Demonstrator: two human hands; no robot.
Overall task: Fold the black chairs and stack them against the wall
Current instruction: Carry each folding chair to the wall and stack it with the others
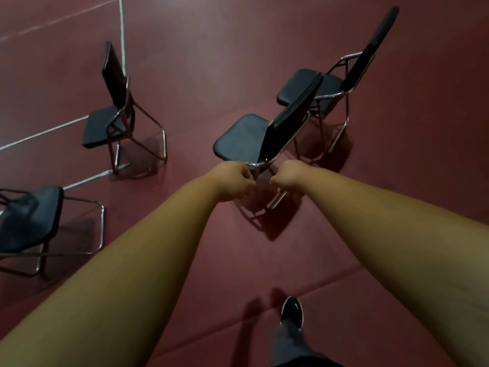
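Four black padded chairs with chrome tube frames stand unfolded on the dark red floor. The middle chair (246,136) is nearest, with its seat pointing away to the left. My left hand (234,181) curls its fingers around the chrome frame at the seat's rear corner. My right hand (288,176) is curled on the frame tube just right of it, below the backrest. A second chair (312,86) stands directly behind the middle one. A third chair (108,123) is at the left, and a fourth chair (29,218) sits at the left edge, partly cut off.
White lines (122,30) cross the floor at the upper left. My foot in a dark shoe (292,311) stands on the floor below the hands. Open red floor (211,49) lies beyond the chairs. No wall is in view.
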